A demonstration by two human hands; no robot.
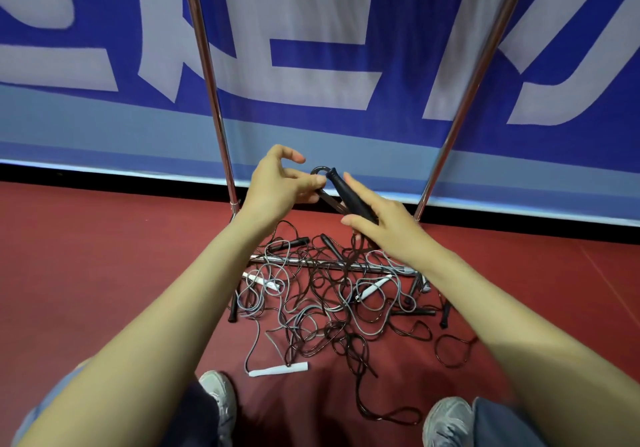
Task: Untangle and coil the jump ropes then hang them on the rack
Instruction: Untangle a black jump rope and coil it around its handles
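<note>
Shoes (pixel 218 398) stand just short of the tangled ropes (pixel 329 308), which lie on the floor (pixel 104 256) across the base of the rack (pixel 207 65). Right hand (pixel 388 228) grips a black handle (pixel 349 193); left hand (pixel 277 183) pinches its cord (pixel 320 167). Step in hand: untangling; nothing is hung. Next move: draw this cord clear of the pile before coiling.

The tall chrome rack poles (pixel 207 76) are polished metal, mirror-bright. The tapered black jump-rope handle (pixel 349 193) looks like matt plastic. The thin black and grey cords (pixel 322 311) are smooth and slightly glossy. The dark red floor (pixel 104 256) is matt.
</note>
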